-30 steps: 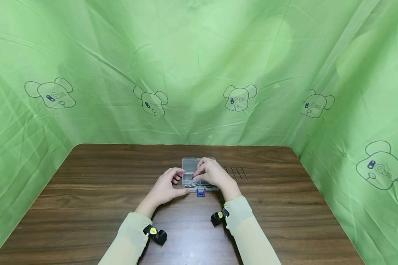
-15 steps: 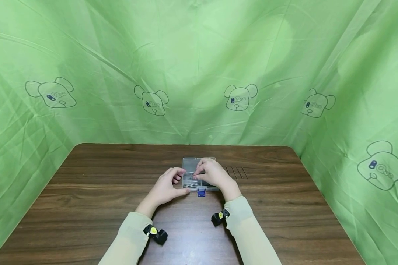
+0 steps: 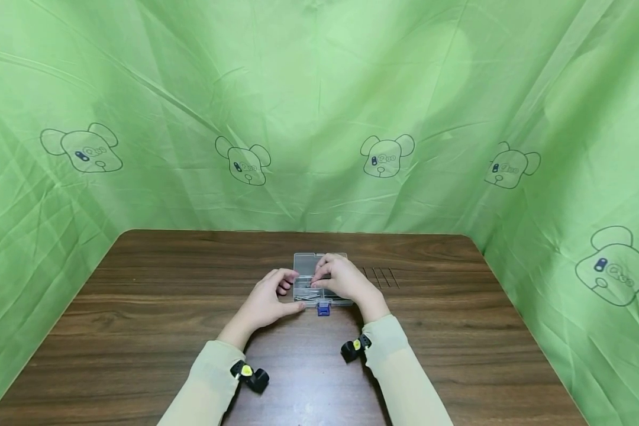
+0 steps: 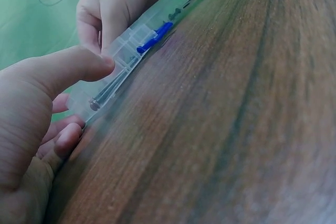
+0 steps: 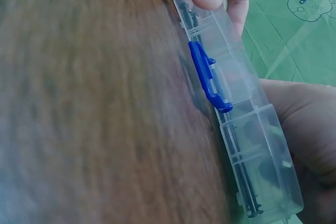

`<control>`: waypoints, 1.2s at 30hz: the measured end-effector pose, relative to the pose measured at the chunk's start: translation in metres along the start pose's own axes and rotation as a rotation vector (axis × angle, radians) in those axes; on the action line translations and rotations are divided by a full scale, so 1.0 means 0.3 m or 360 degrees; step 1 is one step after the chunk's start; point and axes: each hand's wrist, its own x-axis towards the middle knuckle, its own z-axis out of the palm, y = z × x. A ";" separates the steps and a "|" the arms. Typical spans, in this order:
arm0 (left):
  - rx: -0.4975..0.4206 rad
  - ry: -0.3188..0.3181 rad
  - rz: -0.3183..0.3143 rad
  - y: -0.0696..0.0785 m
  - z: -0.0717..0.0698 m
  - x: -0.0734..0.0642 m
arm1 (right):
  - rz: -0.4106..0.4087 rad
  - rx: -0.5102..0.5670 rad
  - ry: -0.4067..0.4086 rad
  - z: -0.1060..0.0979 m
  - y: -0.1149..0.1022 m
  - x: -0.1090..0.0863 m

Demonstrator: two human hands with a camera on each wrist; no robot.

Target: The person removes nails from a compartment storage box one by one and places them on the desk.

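A clear plastic compartment box [image 3: 305, 264] with a blue latch [image 3: 323, 309] sits on the table, its lid raised at the back. My left hand [image 3: 266, 300] grips its left end, thumb at the front edge and fingers round the side. Long metal nails [image 5: 244, 182] lie in the front compartments. My right hand [image 3: 346, 280] reaches over the box from the right, thumb and forefinger tips close together down in a rear left compartment. I cannot tell whether a nail is between these fingertips. In the right wrist view, the right hand [image 5: 310, 135] is partly behind the box.
Several thin dark nails [image 3: 384, 278] lie in a row on the brown wooden table [image 3: 191, 266], right of the box. Green cloth [image 3: 309, 118] hangs behind and at both sides of the table. Each wrist carries a small black camera [image 3: 255, 380].
The right fingertips shift very slightly within the same compartment. The left hand and the box stay in place.
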 end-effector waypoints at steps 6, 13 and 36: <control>-0.0010 0.0006 0.0026 -0.003 -0.001 -0.002 | 0.0051 0.0060 -0.0025 -0.007 -0.002 0.000; -0.0007 0.0003 0.0041 0.005 -0.004 -0.002 | 0.0044 0.0099 -0.0027 -0.007 -0.003 -0.003; -0.0012 0.0005 0.0026 0.006 0.001 -0.004 | 0.0063 0.0213 0.0047 -0.026 0.000 -0.019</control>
